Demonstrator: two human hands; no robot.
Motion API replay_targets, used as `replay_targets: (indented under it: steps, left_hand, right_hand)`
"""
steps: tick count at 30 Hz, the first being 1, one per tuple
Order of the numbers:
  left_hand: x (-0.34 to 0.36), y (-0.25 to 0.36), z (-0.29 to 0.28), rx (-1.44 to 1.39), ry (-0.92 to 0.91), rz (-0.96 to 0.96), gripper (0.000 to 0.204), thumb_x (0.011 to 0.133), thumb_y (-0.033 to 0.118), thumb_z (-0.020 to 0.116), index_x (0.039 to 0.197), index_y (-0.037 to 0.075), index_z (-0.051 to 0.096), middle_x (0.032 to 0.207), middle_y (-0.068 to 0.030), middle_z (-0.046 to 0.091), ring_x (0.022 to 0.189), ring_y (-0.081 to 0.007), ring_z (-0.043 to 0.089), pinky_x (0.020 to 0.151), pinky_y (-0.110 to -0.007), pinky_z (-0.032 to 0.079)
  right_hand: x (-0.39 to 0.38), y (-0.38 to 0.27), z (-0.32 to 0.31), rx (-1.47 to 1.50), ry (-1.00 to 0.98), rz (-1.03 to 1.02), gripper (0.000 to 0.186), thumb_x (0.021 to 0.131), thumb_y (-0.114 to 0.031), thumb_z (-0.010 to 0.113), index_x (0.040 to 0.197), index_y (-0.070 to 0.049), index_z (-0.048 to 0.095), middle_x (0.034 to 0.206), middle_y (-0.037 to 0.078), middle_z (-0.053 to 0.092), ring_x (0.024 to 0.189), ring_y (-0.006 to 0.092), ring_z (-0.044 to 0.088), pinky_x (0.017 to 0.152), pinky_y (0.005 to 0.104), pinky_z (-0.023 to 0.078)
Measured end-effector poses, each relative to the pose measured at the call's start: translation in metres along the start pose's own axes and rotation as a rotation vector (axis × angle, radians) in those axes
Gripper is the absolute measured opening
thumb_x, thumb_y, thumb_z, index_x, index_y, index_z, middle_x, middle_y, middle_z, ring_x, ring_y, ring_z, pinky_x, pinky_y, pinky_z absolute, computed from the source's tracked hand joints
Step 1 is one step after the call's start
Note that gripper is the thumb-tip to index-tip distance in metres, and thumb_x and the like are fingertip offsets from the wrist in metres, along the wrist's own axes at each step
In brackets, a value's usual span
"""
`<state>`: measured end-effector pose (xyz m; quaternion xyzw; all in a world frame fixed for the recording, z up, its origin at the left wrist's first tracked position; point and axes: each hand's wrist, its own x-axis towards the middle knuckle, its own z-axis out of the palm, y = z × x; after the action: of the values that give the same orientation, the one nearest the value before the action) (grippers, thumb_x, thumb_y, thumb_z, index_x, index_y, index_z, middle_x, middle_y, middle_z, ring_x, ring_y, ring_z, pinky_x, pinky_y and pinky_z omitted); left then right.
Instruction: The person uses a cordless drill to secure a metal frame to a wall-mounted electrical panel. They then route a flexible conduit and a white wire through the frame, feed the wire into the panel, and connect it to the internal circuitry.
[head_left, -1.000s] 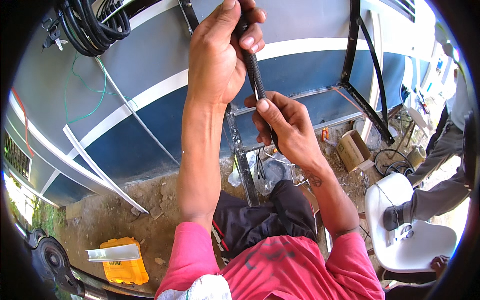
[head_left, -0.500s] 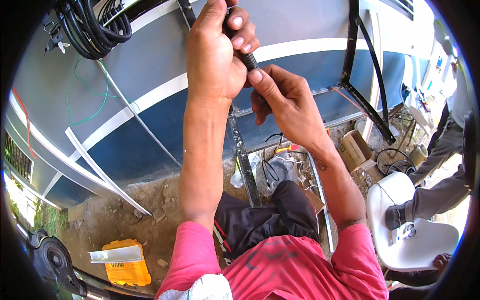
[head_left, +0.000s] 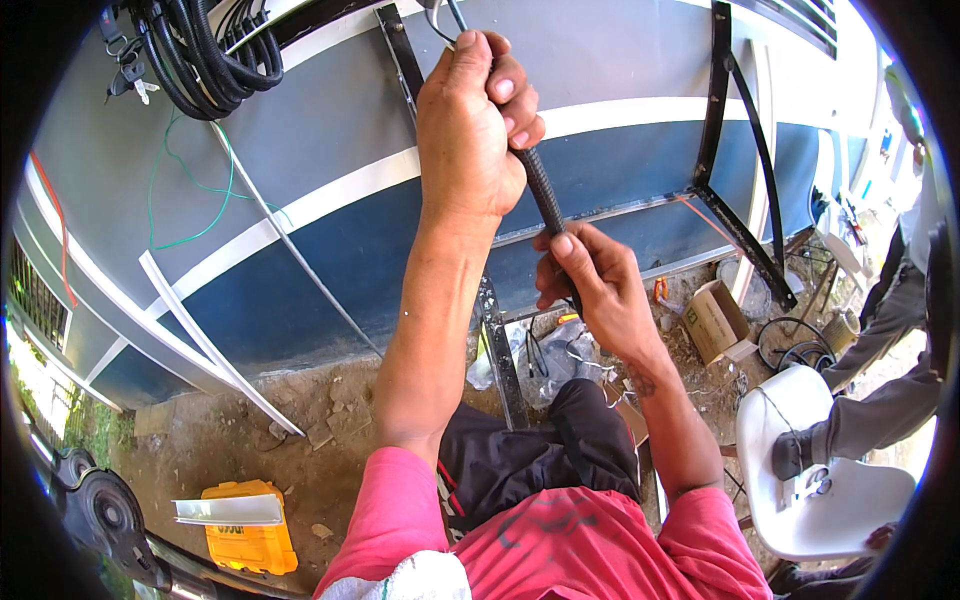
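Upright in front of me, at the top, my left hand (head_left: 475,130) is wrapped round a black textured cable sleeve (head_left: 541,190). A thin cable (head_left: 457,14) sticks up above that fist, with a loop beside it. Lower and to the right, my right hand (head_left: 598,285) pinches the same sleeve between thumb and fingers. The stretch of sleeve between the hands runs slanting down to the right and looks taut. What lies inside my left fist is hidden.
A bundle of black cables (head_left: 205,60) with keys (head_left: 132,75) hangs upper left. Black metal brackets (head_left: 712,110) stand against the blue-grey wall. A yellow case (head_left: 250,540) lies lower left. At right are a cardboard box (head_left: 716,322), a white chair (head_left: 835,510) and a person's leg (head_left: 880,410).
My right hand has slid down and away from the left, so a longer stretch of sleeve shows between them. The thin cable above my left hand has come into view.
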<state>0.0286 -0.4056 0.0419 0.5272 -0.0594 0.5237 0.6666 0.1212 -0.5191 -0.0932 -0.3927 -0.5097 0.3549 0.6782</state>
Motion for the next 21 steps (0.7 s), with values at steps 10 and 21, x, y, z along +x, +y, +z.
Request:
replay_targets:
  steps: [10, 21]
  left_hand:
    - [0.010, 0.007, -0.015, -0.233, -0.429, -0.044, 0.042, 0.116, 0.037, 0.048, 0.128, -0.002, 0.058, 0.086, -0.0005, 0.061, 0.065, -0.0097, 0.053, 0.064, -0.027, 0.046]
    - [0.031, 0.014, -0.032, -0.204, -0.039, -0.067, 0.036, 0.115, 0.034, 0.050, 0.127, 0.004, 0.066, 0.089, 0.0011, 0.065, 0.066, -0.0082, 0.057, 0.058, -0.026, 0.048]
  right_hand:
    - [-0.019, 0.017, -0.010, 0.004, 0.008, 0.029, 0.041, 0.114, -0.032, 0.059, 0.127, 0.006, 0.067, 0.092, 0.006, 0.072, 0.081, 0.0107, 0.069, 0.075, 0.0282, 0.060]
    - [-0.023, -0.007, -0.016, -0.019, -0.014, 0.031, 0.040, 0.114, -0.032, 0.058, 0.126, 0.005, 0.067, 0.088, 0.004, 0.069, 0.074, 0.0090, 0.063, 0.068, 0.0262, 0.053]
